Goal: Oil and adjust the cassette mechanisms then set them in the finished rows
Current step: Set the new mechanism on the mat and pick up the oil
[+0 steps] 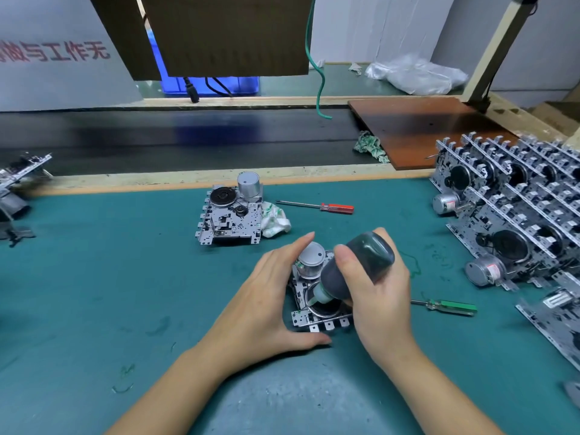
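Evenly lit bench, wide-angle view with bent edges

Soft overhead light falls flat on the green mat [94, 277], leaving only a faint shadow under the left hand [266, 299] and right hand [373, 290]. A pale sheen lies on the mat near the bottom edge, and small glints show on the stacked metal mechanisms [514, 215]. The wooden strip [188, 180] bows with lens distortion; the left edge and far wall look soft and smeared.

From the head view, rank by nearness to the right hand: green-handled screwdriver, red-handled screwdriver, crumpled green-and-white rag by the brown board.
1. Green-handled screwdriver, just right of the right hand.
2. Red-handled screwdriver, farther up the mat.
3. Crumpled green-and-white rag, farthest, at the brown board's edge.
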{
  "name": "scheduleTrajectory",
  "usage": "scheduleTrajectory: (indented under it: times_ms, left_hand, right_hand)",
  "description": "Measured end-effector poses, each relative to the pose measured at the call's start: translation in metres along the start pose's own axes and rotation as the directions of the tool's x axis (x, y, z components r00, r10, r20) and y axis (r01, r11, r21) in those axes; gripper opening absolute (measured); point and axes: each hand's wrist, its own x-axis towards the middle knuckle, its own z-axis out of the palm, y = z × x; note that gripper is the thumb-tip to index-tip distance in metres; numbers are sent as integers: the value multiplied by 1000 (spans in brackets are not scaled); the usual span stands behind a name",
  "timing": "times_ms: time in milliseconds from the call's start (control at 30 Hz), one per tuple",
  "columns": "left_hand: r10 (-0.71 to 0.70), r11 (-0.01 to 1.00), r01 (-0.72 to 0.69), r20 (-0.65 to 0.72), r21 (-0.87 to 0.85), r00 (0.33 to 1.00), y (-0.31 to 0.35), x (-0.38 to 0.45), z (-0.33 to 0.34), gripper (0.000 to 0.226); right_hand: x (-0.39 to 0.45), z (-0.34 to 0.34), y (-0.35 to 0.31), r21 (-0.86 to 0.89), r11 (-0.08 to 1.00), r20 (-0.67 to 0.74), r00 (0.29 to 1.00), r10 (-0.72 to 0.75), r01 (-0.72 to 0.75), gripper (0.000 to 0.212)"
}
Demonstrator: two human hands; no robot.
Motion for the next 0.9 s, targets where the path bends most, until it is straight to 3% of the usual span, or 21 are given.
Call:
scheduleTrajectory:
  times_ms: [333,533,667,800,900]
  left_hand:
    - [-5,1000,5,9,1,1000,1,0,-1,113]
    - [-40,999,40,38,0,998,1,-1,-2,113]
    - [-55,998,55,56,12,997,1,0,-3,111]
    - [-70,997,71,52,-4,996,1,2,-5,106]
    - [-96,994,101,81,-50,992,1,2,-6,107]
  right_hand:
    - [-1,-2,-4,13,999,-35,999,-28,29,40]
    - [3,-9,-12,261,964,-24,997,69,-60,15]
    - [11,-20,-16,435,875,-53,964,262,-214,11]
    - [18,-29,-19,542,791,-71,923,379,-283,36]
    - [26,-36,-21,586,760,-69,917,394,-282,39]
